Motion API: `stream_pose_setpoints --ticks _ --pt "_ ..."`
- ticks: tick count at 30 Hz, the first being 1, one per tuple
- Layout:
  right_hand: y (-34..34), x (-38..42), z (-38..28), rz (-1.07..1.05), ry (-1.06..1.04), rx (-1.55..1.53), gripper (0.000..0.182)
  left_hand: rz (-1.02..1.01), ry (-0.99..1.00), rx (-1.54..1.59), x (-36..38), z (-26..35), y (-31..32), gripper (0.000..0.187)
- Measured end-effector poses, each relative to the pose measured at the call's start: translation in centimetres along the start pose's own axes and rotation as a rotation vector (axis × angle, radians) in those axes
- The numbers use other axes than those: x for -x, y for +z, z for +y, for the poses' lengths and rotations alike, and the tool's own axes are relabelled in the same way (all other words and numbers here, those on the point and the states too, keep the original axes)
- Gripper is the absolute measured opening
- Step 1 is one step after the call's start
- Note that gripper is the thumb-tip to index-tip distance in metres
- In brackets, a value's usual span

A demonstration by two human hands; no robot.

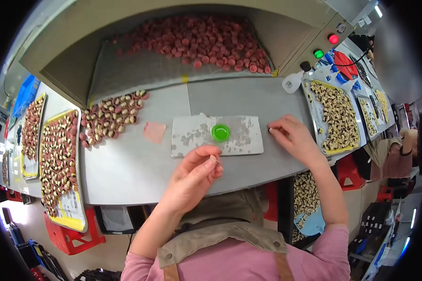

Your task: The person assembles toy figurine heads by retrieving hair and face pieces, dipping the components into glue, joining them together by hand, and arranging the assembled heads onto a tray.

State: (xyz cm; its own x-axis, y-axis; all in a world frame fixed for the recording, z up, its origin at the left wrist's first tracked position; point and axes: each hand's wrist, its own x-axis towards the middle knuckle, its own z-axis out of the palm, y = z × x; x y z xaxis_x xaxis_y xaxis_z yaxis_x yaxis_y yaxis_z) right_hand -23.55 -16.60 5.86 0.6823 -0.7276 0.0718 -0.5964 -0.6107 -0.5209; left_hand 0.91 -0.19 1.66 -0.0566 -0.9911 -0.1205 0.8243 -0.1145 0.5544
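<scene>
A tiny, dark, pale-edged piece (270,130) is showing at a grey counter (126,173).
The left hand (191,180) is curling nearly closed, contents unclear; 1 round green dish (220,133) is resting on a speckled white board (250,143); the right hand (293,138) is pinching the piece, probably light and firm, best gripped by its sides.

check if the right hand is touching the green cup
Apart. The head view shows part of the speckled white board and a strip of the grey table between the right hand and the green cup.
</scene>
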Motion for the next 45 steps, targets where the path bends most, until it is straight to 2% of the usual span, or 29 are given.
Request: stream_pose_setpoints --ticks 3,6,9,15,18,21,24,31,34,38,42,45 --pt "1.4 0.5 0.8 0.135 -0.081 0.129 0.016 0.01 -0.016 0.065 0.6 -0.9 -0.3 0.029" --pt "1.4 0.9 -0.4 0.147 -0.001 0.088 0.018 0.048 -0.007 0.082 0.6 -1.0 -0.8 0.03" --pt "0.9 0.9 -0.8 0.106 0.008 -0.022 0.02 0.075 -0.022 0.084 0.5 -0.9 -0.6 0.03" --pt "0.5 0.5 -0.9 -0.008 -0.073 0.127 0.025 0.01 -0.035 0.088 0.5 -0.9 -1.3 0.034" --pt "-0.1 0.4 -0.9 -0.071 -0.133 0.091 0.024 0.022 -0.044 0.097 0.7 -0.8 -1.2 0.036" --pt "-0.1 0.5 -1.8 -0.018 -0.042 -0.02 0.02 0.021 -0.036 0.099 0.7 -0.8 -1.4 0.036" --pt "0.0 0.7 -2.1 0.006 0.061 -0.006 0.018 0.037 -0.028 0.121 0.9 -0.7 -1.2 0.035" --pt "0.8 0.5 -2.5 0.015 0.126 0.077 0.015 0.057 -0.035 0.154 0.9 -0.4 -0.8 0.035" --pt "0.3 -0.1 -3.3 0.042 0.11 -0.01 0.015 0.028 -0.028 0.165 0.9 -0.4 -1.1 0.035" --pt "1.1 -1.6 -7.4 0.08 -0.105 -0.156 0.016 0.023 -0.015 0.168 1.0 -0.5 -1.0 0.035" --pt "3.6 -3.7 -8.4 0.071 -0.329 -0.023 0.015 0.037 0.007 0.14 1.1 -0.5 -1.1 0.036" --pt "4.8 -4.6 -8.0 0.08 -0.362 0.166 0.012 0.064 0.028 0.125 1.0 -0.6 -1.0 0.037"
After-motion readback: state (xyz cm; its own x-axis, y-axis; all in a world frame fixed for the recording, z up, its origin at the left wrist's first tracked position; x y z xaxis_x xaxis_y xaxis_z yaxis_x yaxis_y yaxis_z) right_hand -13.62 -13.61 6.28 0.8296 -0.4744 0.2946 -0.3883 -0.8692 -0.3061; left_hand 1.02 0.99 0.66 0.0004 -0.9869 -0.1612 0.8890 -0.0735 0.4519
